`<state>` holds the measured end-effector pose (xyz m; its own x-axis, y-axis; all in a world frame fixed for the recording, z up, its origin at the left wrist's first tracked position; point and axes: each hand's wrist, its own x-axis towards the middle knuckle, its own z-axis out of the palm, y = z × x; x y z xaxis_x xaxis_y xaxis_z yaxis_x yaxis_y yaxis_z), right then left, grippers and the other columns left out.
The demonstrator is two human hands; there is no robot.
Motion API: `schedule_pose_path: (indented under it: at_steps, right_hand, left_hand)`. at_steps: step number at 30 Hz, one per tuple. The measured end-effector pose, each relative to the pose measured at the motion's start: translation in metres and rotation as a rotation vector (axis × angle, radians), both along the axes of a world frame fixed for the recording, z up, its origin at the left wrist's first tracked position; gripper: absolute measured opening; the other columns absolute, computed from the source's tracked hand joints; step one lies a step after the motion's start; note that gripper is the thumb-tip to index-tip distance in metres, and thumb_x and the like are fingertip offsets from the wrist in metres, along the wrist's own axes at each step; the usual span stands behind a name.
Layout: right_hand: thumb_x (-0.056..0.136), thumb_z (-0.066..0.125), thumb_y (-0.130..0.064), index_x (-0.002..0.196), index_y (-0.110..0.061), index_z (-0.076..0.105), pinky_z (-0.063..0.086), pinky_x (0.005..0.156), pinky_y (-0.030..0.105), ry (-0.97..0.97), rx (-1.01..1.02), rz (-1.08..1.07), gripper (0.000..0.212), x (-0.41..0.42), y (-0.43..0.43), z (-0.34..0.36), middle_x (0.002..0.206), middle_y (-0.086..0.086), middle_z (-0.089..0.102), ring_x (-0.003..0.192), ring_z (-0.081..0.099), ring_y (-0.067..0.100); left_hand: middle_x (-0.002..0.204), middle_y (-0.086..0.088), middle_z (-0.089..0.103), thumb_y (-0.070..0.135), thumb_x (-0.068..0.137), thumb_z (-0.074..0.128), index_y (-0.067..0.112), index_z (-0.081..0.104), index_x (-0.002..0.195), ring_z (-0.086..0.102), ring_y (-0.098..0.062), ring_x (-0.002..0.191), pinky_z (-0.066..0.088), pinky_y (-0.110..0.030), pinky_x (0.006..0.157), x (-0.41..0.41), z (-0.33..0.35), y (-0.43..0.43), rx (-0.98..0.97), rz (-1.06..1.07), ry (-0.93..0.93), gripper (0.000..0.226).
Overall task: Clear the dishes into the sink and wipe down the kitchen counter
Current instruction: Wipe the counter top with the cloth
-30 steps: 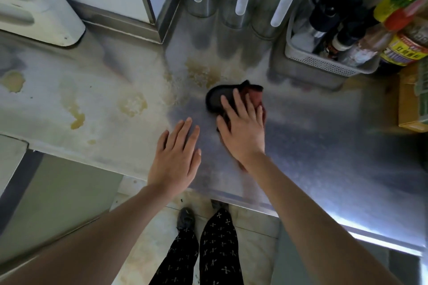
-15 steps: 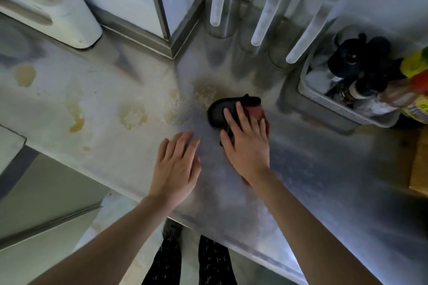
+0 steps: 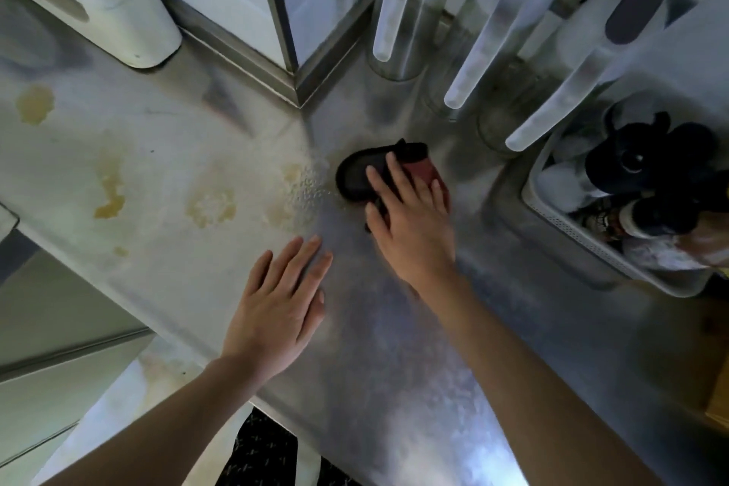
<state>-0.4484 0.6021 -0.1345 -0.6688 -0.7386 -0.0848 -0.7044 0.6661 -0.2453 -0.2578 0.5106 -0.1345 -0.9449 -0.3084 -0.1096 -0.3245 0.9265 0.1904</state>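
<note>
**Cloth under the right hand, with open steel on the near side**

The right hand (image 3: pixel 410 225) lies flat on the cloth (image 3: pixel 355 178), fingers straight and slightly spread, pressing it onto the counter (image 3: pixel 414 387). The left hand (image 3: pixel 276 312) rests palm down on bare metal just beside it, fingers spread, holding nothing.

The counter's front edge runs on a slant under the left wrist, so that hand's heel sits almost at the drop. Below it are the floor and patterned trouser legs (image 3: pixel 260 454). Toward the person from the right hand, under that forearm, a wide stretch of steel lies open.

Beyond the right fingertips, room is tight. Clear canisters (image 3: pixel 394 51) stand along the back with long pale handles (image 3: pixel 485 51) hanging over them. A metal-trimmed wall corner (image 3: pixel 296 79) juts out beyond the left fingertips. Outward from the right hand stands a white perforated basket (image 3: pixel 584 237) full of dark-capped bottles (image 3: pixel 647 166), near but not touching the cloth. Far out past the left hand, a white holder (image 3: pixel 130 20) stands against the wall.

The cloth is bunched. A black rounded fold shows ahead of the index finger and a dull red part beyond the outer fingers, and the rest is hidden under the palm. Just beside its black edge, toward the left hand, lies a patch of wet beads (image 3: pixel 307 185). Yellowish stains (image 3: pixel 211 205) dot the pale surface farther out that way.
</note>
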Motion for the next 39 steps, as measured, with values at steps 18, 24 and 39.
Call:
schedule_pose_path:
  at_steps: [18, 24, 39]
  right_hand:
    - [0.1, 0.026, -0.039, 0.147, -0.026, 0.023, 0.006, 0.116, 0.04, 0.013, 0.001, -0.142, 0.05, -0.05, -0.059, -0.002, 0.158, 0.0, 0.011, 0.144, 0.015, 0.021]
    - [0.099, 0.03, -0.038, 0.145, -0.023, 0.03, 0.01, 0.115, 0.044, -0.019, -0.039, 0.166, 0.049, -0.023, -0.056, 0.0, 0.157, 0.003, 0.018, 0.143, 0.018, 0.026]
    - [0.096, 0.03, -0.04, 0.143, -0.026, 0.035, 0.015, 0.114, 0.046, -0.03, -0.005, 0.283, 0.049, 0.029, -0.07, -0.001, 0.155, 0.002, 0.023, 0.142, 0.023, 0.025]
  left_hand:
    - [0.143, -0.004, 0.042, 0.03, 0.091, 0.036, 0.016, 0.047, 0.134, 0.032, -0.022, 0.134, 0.026, -0.042, 0.108, 0.001, -0.004, 0.0, -0.017, 0.005, 0.07, 0.046]
    - [0.145, -0.004, 0.039, 0.031, 0.092, 0.035, 0.018, 0.044, 0.136, 0.032, -0.022, 0.135, 0.027, -0.043, 0.107, 0.002, -0.006, -0.001, -0.034, 0.011, 0.067, 0.047]
    - [0.154, -0.007, 0.021, 0.034, 0.09, 0.018, 0.007, 0.027, 0.143, 0.014, -0.023, 0.142, 0.008, -0.048, 0.114, 0.03, -0.002, -0.022, 0.048, 0.978, 0.089, 0.06]
